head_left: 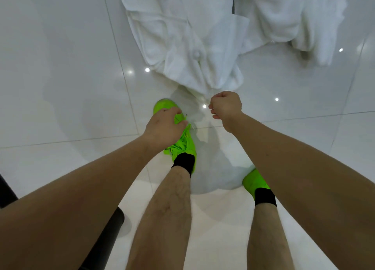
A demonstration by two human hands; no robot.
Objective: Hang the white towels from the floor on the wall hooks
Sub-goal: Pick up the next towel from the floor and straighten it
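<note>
On white tile floor, near towel [188,46] lies crumpled ahead of feet; second towel [294,18] bunched just beside it, upper right — both not yet lifted. Wall hooks out of view. Right hand [226,105] curled into fist at near towel's lower tip; seems to pinch corner, likely to start lift, though grip itself hidden. Left hand [164,125] fingers curled, hovers over green shoe [182,144], holds nothing visible. Dark object [105,235] at lower left.

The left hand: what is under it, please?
Under the left hand is a green shoe; its toe and laces show around the hand. The middle of the shoe is covered, so I cannot tell whether the curled fingers hold a lace.
</note>
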